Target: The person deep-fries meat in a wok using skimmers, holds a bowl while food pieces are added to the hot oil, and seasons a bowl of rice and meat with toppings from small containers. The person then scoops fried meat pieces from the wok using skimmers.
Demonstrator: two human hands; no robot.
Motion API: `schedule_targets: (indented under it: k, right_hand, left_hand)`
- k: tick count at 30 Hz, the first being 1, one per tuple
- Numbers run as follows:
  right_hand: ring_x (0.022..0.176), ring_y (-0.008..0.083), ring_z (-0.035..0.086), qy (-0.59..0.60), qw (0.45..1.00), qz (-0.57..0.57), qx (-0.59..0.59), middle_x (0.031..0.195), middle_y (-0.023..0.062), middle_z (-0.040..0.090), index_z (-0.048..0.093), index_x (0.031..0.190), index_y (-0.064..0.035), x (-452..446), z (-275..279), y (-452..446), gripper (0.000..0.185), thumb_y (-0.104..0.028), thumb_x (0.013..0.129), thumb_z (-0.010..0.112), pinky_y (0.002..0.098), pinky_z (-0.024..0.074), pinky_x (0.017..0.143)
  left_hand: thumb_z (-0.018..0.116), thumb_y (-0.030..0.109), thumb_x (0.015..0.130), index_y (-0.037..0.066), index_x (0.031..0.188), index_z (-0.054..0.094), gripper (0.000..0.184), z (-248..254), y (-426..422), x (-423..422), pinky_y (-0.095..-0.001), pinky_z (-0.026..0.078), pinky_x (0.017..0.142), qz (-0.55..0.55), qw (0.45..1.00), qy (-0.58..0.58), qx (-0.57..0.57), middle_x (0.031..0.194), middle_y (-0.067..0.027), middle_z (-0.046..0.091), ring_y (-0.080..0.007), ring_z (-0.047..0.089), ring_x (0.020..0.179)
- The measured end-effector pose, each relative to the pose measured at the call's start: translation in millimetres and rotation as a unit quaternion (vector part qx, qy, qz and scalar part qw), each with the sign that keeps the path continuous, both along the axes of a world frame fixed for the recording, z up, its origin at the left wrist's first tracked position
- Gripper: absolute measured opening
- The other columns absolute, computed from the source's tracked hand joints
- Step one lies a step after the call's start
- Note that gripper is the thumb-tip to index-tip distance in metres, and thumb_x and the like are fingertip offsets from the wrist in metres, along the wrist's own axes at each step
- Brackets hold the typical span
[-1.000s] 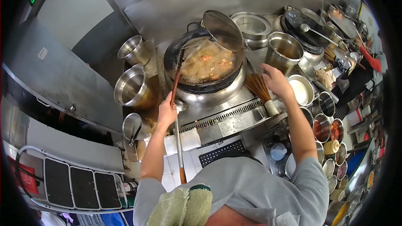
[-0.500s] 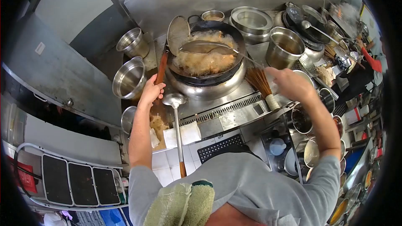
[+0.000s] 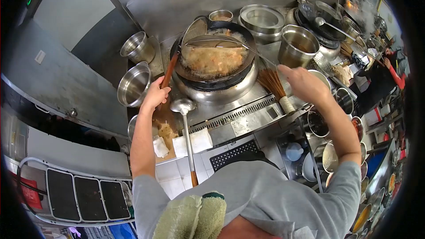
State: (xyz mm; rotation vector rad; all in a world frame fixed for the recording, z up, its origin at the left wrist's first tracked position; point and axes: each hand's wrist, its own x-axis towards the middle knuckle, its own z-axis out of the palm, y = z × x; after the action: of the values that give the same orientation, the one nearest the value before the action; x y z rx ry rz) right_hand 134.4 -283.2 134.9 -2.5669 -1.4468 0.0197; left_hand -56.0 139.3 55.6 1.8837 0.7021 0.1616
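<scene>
A black wok [image 3: 250, 57] of bubbling oil with golden-brown pieces of food [image 3: 214, 59] sits on a round metal burner. My left hand [image 3: 157, 93] is closed around the wooden handle of a round mesh skimmer [image 3: 193, 31], whose head leans at the wok's left rim. My right hand [image 3: 305, 84] grips the thin metal handle of a second skimmer [image 3: 214, 41], its head seen nearly edge-on above the oil. Beneath my right hand lies a bamboo wok brush [image 3: 273, 86]. A long-handled ladle [image 3: 183, 106] rests near my left hand.
Metal pots [image 3: 135, 84] stand left of the wok. A pot of brown liquid [image 3: 299, 46] and a basin [image 3: 262, 20] stand on its right. Folded white cloths [image 3: 195, 143] lie at the front edge. Another person in a red sleeve [image 3: 397, 77] is at the far right.
The view has shifted slightly. The left skimmer's head has turned and shows narrower. The right skimmer has risen a little over the oil, and the food below it shows more plainly.
</scene>
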Motion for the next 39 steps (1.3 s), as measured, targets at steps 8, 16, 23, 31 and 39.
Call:
schedule_targets:
  k: [8,16,23,31,39]
  right_hand:
    - [0.086,0.0406,0.063,0.031,1.0,0.002,0.002,0.088,0.0265,0.064,0.048,0.122,-0.0003,6,-33,2,0.045,0.005,0.077,0.047,0.0477,0.0497,0.074]
    - [0.053,0.0134,0.05,0.319,0.918,-0.125,0.197,0.071,0.0041,0.052,0.046,0.129,-0.0051,44,-43,-44,0.04,-0.006,0.089,0.048,0.0282,0.0437,0.048]
    - [0.045,0.0065,0.039,0.432,0.812,-0.17,0.355,0.067,-0.0009,0.044,0.042,0.132,-0.0035,53,-68,-11,0.04,-0.008,0.092,0.047,0.023,0.0331,0.035]
    - [0.046,0.0084,0.043,0.421,0.837,-0.137,0.323,0.064,0.0008,0.046,0.044,0.131,0.0016,54,-64,3,0.042,-0.006,0.09,0.047,0.0258,0.0345,0.036]
    - [0.058,0.0235,0.059,0.253,0.918,-0.165,0.257,0.076,0.0146,0.062,0.046,0.13,0.0016,50,-92,22,0.042,-0.007,0.088,0.05,0.0353,0.0482,0.056]
  left_hand:
    - [0.055,0.001,0.085,0.004,0.139,0.038,0.057,-3,2,21,-0.0253,0.038,0.045,-0.005,0.999,0.012,0.031,0.073,-0.0008,0.05,-0.0093,0.046,0.056]
    - [0.055,0.006,0.08,0.007,0.131,0.049,0.051,-24,-12,50,-0.041,0.05,0.074,-0.022,0.955,0.001,0.295,0.095,-0.0233,0.064,-0.0335,0.064,0.081]
    - [0.051,-0.003,0.079,0.015,0.138,0.042,0.063,-39,-68,41,-0.0487,0.049,0.081,-0.087,0.884,0.084,0.452,0.11,-0.0272,0.054,-0.0435,0.059,0.095]
    - [0.05,-0.006,0.077,0.023,0.143,0.034,0.074,-66,-53,-8,-0.0452,0.052,0.079,-0.062,0.845,0.165,0.505,0.12,-0.0209,0.05,-0.0381,0.061,0.097]
    - [0.053,0.0,0.078,0.021,0.142,0.037,0.069,-60,-85,2,-0.0445,0.051,0.084,-0.012,0.891,0.159,0.424,0.118,-0.026,0.052,-0.0395,0.06,0.099]
